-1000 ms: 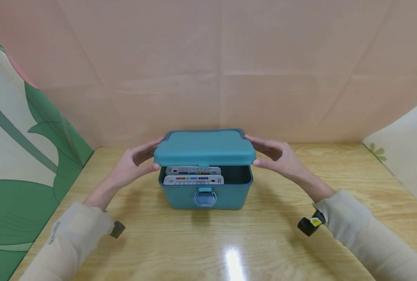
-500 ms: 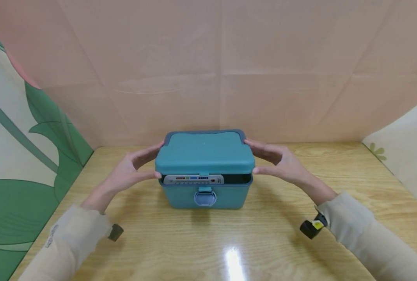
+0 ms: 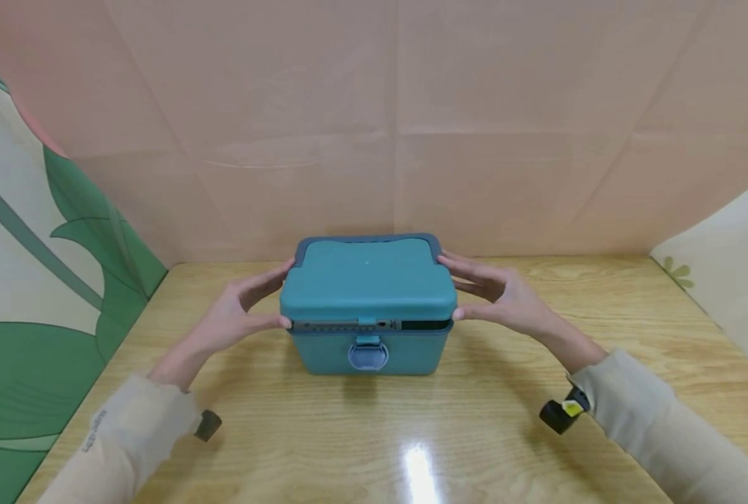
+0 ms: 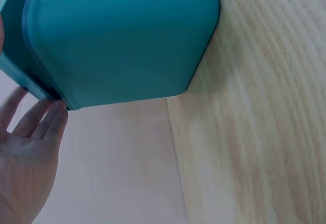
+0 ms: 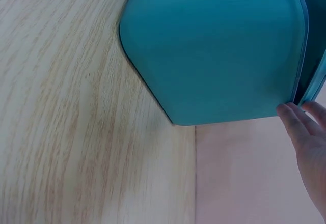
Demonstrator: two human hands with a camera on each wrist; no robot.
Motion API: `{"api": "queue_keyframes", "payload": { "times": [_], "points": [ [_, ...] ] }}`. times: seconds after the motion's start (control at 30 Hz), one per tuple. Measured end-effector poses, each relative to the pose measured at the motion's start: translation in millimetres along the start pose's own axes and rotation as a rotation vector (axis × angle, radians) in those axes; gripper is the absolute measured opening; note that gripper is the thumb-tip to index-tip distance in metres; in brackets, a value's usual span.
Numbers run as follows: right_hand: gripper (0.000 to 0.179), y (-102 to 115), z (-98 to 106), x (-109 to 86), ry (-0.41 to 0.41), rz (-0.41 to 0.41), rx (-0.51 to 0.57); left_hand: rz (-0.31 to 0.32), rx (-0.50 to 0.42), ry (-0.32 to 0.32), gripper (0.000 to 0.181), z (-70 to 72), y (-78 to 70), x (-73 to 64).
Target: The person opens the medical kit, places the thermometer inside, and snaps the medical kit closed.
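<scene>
A teal plastic storage box (image 3: 405, 353) stands on the wooden table in the head view. Its hinged lid (image 3: 367, 276) is tilted, leaving a narrow gap along the front rim. Through that gap shows the top edge of a white printed strip (image 3: 342, 326). My left hand (image 3: 238, 311) touches the lid's left side, thumb at the front corner and fingers towards the back. On the other side my right hand (image 3: 506, 297) rests against the lid in the same way. Both wrist views show fairly straight fingertips at the back corners, by the hinge side.
A blue clasp (image 3: 368, 356) hangs on the box's front. Behind the table (image 3: 323, 441) rises a pinkish sheet (image 3: 374, 126), close to the box. A panel with green leaf shapes (image 3: 27, 378) flanks the left side, and a pale panel (image 3: 720, 259) the right.
The lid has swung down at the front, with both thumbs lowering along it. The gap has narrowed, and the white strips inside are now mostly covered. The box itself has stayed put.
</scene>
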State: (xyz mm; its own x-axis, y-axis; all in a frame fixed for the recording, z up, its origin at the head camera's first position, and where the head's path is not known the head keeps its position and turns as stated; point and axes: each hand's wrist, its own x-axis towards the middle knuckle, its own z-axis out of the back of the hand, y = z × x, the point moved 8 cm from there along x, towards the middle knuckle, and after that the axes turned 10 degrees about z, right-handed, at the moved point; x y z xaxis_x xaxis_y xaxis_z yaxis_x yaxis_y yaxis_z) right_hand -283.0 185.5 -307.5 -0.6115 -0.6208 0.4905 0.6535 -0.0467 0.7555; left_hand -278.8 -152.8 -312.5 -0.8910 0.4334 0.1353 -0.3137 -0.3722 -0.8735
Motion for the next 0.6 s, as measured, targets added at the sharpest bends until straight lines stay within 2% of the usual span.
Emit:
{"api": "queue_keyframes", "payload": {
  "times": [0.33, 0.6],
  "points": [
    [0.08, -2.5, -4.9, -3.1, 0.036, -0.013, 0.025, 0.003, 0.014, -0.008, 0.085, -4.9, 6.6, -3.1],
    [0.081, -4.9, -6.2, -6.5, 0.03, -0.042, 0.028, 0.002, 0.009, -0.006, 0.087, -7.8, 9.8, -4.2]
  ]
}}
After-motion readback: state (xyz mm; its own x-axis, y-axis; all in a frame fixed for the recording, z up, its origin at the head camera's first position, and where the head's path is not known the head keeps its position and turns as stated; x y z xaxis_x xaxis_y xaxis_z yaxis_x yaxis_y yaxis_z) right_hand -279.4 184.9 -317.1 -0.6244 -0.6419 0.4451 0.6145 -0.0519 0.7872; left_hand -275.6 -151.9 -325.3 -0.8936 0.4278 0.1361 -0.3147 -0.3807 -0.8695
